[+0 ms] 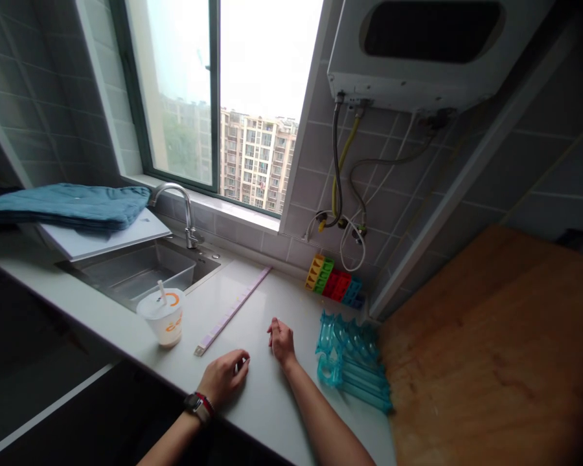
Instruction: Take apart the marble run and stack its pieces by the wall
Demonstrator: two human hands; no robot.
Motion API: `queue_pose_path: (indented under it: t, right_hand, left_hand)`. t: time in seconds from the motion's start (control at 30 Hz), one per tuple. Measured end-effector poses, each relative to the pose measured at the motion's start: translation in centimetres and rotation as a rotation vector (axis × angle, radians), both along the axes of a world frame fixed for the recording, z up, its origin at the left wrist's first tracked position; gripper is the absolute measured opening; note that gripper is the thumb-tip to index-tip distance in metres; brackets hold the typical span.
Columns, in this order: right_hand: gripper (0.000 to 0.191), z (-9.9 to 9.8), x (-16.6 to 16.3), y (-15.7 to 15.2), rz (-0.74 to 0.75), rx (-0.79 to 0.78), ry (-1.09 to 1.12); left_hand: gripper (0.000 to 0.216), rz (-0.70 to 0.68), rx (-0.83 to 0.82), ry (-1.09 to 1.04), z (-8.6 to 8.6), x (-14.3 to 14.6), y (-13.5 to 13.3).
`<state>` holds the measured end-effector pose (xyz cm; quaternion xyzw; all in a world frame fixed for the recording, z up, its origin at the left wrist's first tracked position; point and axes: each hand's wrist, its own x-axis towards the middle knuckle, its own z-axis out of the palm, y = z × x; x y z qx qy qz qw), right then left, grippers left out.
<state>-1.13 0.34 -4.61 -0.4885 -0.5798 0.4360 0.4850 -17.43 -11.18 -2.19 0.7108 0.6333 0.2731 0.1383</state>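
Note:
My left hand (224,377) rests at the counter's front edge, fingers loosely curled in, with nothing visible in it. A watch (193,402) and a red band are on that wrist. To its right, my right hand (282,341) lies on the white counter (260,404) in a loose fist; I see nothing in it. A long, thin purple-and-white strip (236,309) lies flat beyond both hands, touching neither. A white lidded drink cup (164,321) with a straw stands left of my left hand. Translucent teal moulded plastic pieces (352,362) lie right of my right hand.
Yellow, green, red and blue plastic pieces (333,279) stand by the back wall. A sink (140,270) with a faucet (189,220) is at left, partly covered by a white board (97,241) and blue cloth (72,206). A wooden panel (495,349) borders the right side.

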Motion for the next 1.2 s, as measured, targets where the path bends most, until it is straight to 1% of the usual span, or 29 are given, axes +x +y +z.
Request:
queue_pose_path:
  t: [0.23, 0.4, 0.53, 0.6, 0.7, 0.8, 0.87, 0.93, 1.0, 1.1, 1.17, 1.2]
  right_hand:
    - [0.058, 0.8, 0.3, -1.4, -0.027, 0.049, -0.109]
    - [0.06, 1.3, 0.5, -1.8, -0.031, 0.075, -0.13]
    - [0.057, 1.6, 0.7, -2.5, -0.027, 0.089, -0.13]
    - [0.055, 1.8, 1.0, -3.9, -0.027, 0.087, -0.132]
    - [0.053, 2.1, 2.4, -7.4, 0.015, 0.073, -0.149]
    - [0.05, 2.5, 4.8, -11.9, 0.068, 0.064, -0.182]
    - [0.048, 2.5, 6.8, -14.5, 0.059, 0.068, -0.204]
    - [0.049, 2.3, 8.9, -16.4, 0.031, 0.069, -0.182]
    - [0.053, 1.9, 10.7, -17.5, -0.026, 0.059, -0.106]
    - [0.06, 1.2, 12.4, -18.0, -0.162, 0.009, -0.002]
    - [0.058, 0.8, 12.8, -17.9, -0.22, -0.046, 0.008]
    - [0.056, 0.7, 12.8, -17.8, -0.226, -0.07, 0.0]
  left_hand:
    - [0.023, 0.001, -0.024, -0.024, 0.2, -0.1, -0.1]
    - [0.023, 0.011, -0.007, -0.049, 0.4, 0.0, -0.3]
    - [0.024, 0.005, -0.005, -0.048, 0.4, -0.1, -0.2]
    - [0.024, -0.009, -0.017, -0.044, 0.3, -0.1, -0.1]
    - [0.025, -0.062, -0.027, -0.023, 0.2, -0.2, -0.1]
    - [0.028, -0.121, -0.013, 0.014, 0.2, -0.2, 0.0]
    - [0.029, -0.12, -0.023, 0.021, 0.1, -0.3, 0.1]
    - [0.029, -0.108, -0.04, 0.026, 0.0, -0.4, 0.3]
    - [0.029, -0.091, -0.041, 0.031, -0.1, -0.4, 0.4]
    - [0.03, -0.063, -0.033, 0.029, -0.2, -0.4, 0.5]
    - [0.031, -0.049, -0.036, 0.03, -0.1, -0.4, 0.5]
    - [0.031, -0.046, -0.039, 0.033, 0.0, -0.3, 0.5]
